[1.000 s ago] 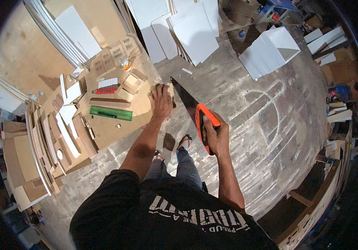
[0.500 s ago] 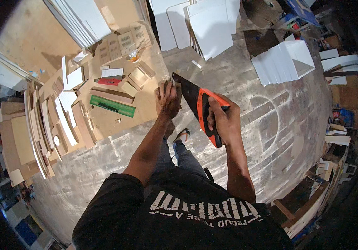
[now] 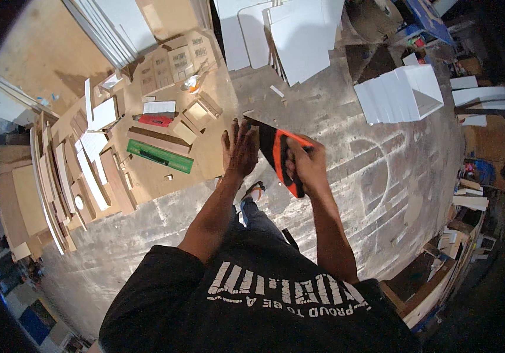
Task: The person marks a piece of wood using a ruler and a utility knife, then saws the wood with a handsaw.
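My right hand (image 3: pixel 308 163) is wrapped round the orange and black handle of a handsaw (image 3: pixel 268 140). The dark blade slants up and left, with its tip just beyond my left fingers. At the table's right edge my left hand (image 3: pixel 241 150) lies with fingers stretched out and apart. Beneath and beside it a small wooden piece (image 3: pixel 255 136) shows only in part, close to the blade. Whether the teeth touch the wood, I cannot tell.
On the wooden table (image 3: pixel 205 162) lie a green ruler-like strip (image 3: pixel 159 156), a red tool (image 3: pixel 155 120), and several wood offcuts. White panels (image 3: pixel 302 41) stand ahead. A white box-like stack (image 3: pixel 402 91) sits on the floor at right. My sandalled foot (image 3: pixel 255 191) shows below.
My left fingers have straightened from a curled grip and spread. My right hand has moved up and slightly left with the saw, its blade now nearer the left hand.
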### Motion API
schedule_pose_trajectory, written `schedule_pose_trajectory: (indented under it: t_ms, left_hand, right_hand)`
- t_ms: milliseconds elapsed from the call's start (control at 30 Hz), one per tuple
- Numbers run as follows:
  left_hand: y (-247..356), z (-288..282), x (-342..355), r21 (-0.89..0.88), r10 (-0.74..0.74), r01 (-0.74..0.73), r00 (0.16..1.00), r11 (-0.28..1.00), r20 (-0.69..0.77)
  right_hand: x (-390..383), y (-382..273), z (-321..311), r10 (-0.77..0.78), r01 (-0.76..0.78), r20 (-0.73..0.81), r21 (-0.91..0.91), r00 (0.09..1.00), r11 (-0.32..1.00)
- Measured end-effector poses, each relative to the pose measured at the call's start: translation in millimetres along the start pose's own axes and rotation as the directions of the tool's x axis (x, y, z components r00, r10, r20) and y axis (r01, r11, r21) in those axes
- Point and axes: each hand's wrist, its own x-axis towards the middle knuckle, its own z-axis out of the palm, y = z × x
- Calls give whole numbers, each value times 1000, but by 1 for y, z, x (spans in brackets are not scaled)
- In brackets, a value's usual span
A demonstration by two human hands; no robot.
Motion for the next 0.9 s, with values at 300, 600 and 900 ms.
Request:
schedule_pose_trajectory:
  t_ms: [300,600,900]
  left_hand:
    - [4,-4,-4,-44,-12,10,999,999,-36]
    - [-3,4,-5,-67,-34,32,999,997,-26]
    - [-1,0,-7,-92,-34,31,999,995,-29]
  right_hand:
    - [0,2,6,8,-8,-6,21,1000,1000]
    - [-25,-11,7,29,-28,-32,36,999,999]
    - [-30,-3,6,41,-39,-67,21,997,999]
